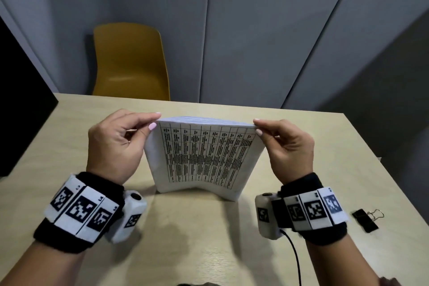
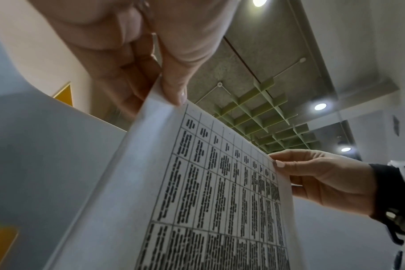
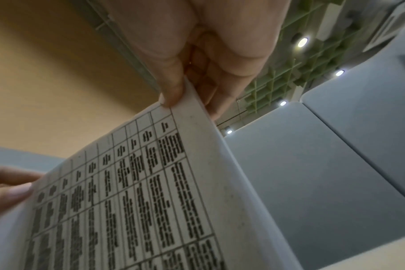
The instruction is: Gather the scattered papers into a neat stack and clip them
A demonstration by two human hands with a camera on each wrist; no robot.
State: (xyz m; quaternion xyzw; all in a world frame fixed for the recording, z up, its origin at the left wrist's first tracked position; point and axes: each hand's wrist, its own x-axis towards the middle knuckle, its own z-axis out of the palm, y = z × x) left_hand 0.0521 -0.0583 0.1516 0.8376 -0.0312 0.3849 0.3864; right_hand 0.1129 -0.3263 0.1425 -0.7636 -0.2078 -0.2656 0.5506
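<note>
A stack of white papers [image 1: 204, 158] printed with a table stands upright on its lower edge on the beige table [image 1: 197, 239], bowed a little toward me. My left hand [image 1: 148, 123] pinches the stack's upper left corner between thumb and forefinger. My right hand [image 1: 257, 126] pinches the upper right corner the same way. The left wrist view shows the papers [image 2: 208, 191] with my left thumb on their corner and my right hand [image 2: 278, 162] at the far corner. The right wrist view shows the papers [image 3: 150, 191] under my right thumb. A black binder clip [image 1: 365, 219] lies on the table at the right.
A yellow chair [image 1: 130, 62] stands behind the table's far edge. Grey wall panels [image 1: 255, 30] close off the back. A dark panel [image 1: 23, 104] stands at the table's left side. A black cable [image 1: 294, 255] runs from my right wrist camera across the table.
</note>
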